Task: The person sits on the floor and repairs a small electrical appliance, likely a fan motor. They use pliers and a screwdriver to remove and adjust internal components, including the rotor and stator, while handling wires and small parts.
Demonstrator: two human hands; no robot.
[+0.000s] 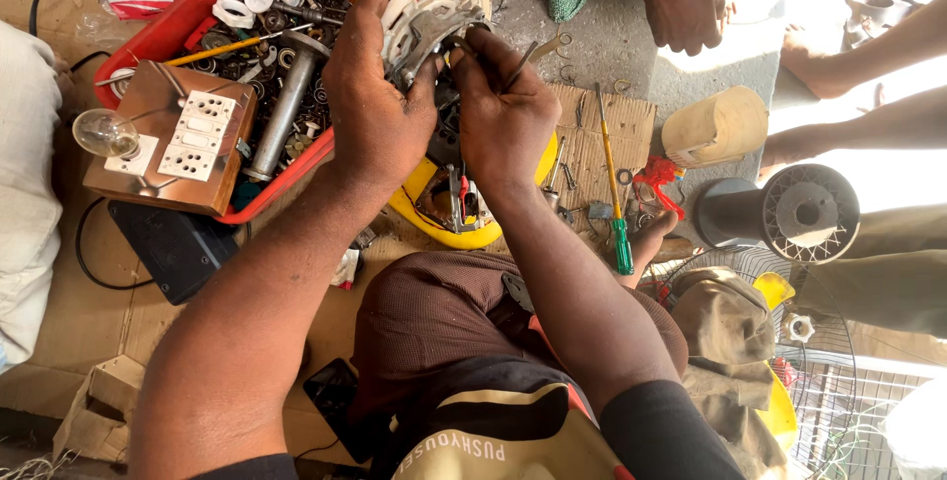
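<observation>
While both hands work far-centre over the floor, the left hand [370, 105] wraps around one round white motor cover [434, 11], fingers closed on its near rim, holding it tilted above the yellow fan housing [444, 228]. Right hand [503, 115] is pinched shut on one thin dark tool [523, 64], tip at the cover's inner side; exact contact point can't be told.

Left: one red tray [187, 21] full of loose metal parts, with one wooden switch board [163, 140] resting on its near edge, one clear bulb [104, 132] at the board's left end, and one silver tube [283, 110] inside.

Right: one screwdriver [614, 184], green handle, yellow shaft, on the cardboard [592, 135]. Further right, one dark spool [789, 212] and one cream cylinder [715, 127].

Far edge: another person's hand [686, 6] rests on the floor.
</observation>
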